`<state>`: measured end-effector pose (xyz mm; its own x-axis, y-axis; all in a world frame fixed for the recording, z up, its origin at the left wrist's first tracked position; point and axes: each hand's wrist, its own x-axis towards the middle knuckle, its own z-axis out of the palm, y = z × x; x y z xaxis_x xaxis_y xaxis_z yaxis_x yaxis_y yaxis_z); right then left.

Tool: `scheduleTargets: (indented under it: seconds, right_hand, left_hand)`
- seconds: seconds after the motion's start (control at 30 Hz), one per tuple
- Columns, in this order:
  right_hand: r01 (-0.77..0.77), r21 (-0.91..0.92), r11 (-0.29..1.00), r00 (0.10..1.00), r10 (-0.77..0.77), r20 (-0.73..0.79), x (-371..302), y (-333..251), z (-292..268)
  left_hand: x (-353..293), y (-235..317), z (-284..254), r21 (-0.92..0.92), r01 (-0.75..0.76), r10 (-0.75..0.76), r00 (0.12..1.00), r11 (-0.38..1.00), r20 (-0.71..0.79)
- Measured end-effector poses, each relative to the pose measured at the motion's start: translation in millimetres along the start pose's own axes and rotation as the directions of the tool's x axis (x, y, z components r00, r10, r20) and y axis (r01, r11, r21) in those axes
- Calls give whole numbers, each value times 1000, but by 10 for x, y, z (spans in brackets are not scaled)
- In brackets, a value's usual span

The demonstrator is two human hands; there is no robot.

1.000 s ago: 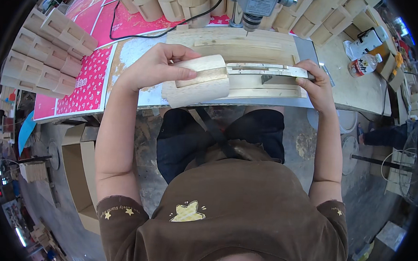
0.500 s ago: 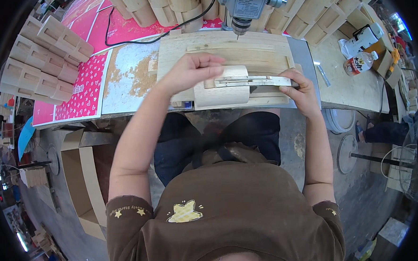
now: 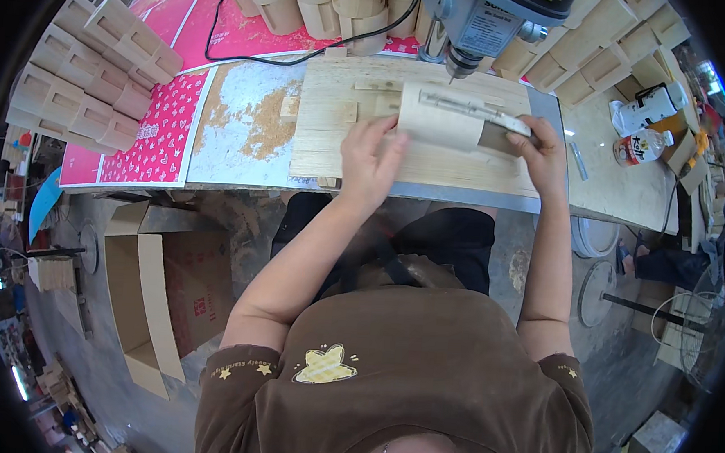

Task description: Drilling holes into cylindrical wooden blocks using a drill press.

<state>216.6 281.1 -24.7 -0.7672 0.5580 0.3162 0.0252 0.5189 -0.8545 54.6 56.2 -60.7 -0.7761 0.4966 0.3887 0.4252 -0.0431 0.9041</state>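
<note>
A curved pale wooden piece (image 3: pixel 442 124), like a section of a cylinder, is tilted above the flat wooden board (image 3: pixel 325 152). Along its top runs a long, narrow, pale slotted strip (image 3: pixel 509 122), blurred by motion. My right hand (image 3: pixel 541 147) is closed around the strip's right end, thumb below and fingers above. My left hand (image 3: pixel 372 160) is beside the wooden piece's left end, fingers stretched and apart; whether the fingertips touch it I cannot tell. Just beyond the piece hangs the chuck of a bench drill (image 3: pixel 463 61) with a thin bit.
Stacks of pale wooden pieces (image 3: pixel 100 73) stand at the left, with more along the back. A black cable (image 3: pixel 306 58) crosses the pink sheet. Sawdust (image 3: pixel 265 131) lies left of the board. To the right are a bottle (image 3: pixel 641 148) and a blue-white slim tool (image 3: pixel 579 161). An open carton (image 3: pixel 158 290) stands on the floor.
The wooden piece and strip have lifted off the board and tilted, moving right and away. My left hand has gone from above the piece to its left end. The view has shifted slightly.
</note>
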Motion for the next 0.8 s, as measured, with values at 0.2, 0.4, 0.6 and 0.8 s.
scheduleTargets:
  seconds: [0.2,0.4,0.6,0.8]
  right_hand:
    - [-12,-24,1000,999,11,-52,357,121,84]
    - [87,-83,993,995,-91,-44,351,42,262]
    - [82,84,993,996,-85,35,390,-324,116]
    - [412,56,910,822,-345,-453,1283,-1343,-386]
  left_hand:
    - [97,51,22,323,-109,79,991,940,104]
    - [234,-137,-45,471,-132,80,988,872,130]
    - [280,-234,-88,464,-139,78,986,875,150]
    - [299,-198,-104,500,-108,11,981,860,194]
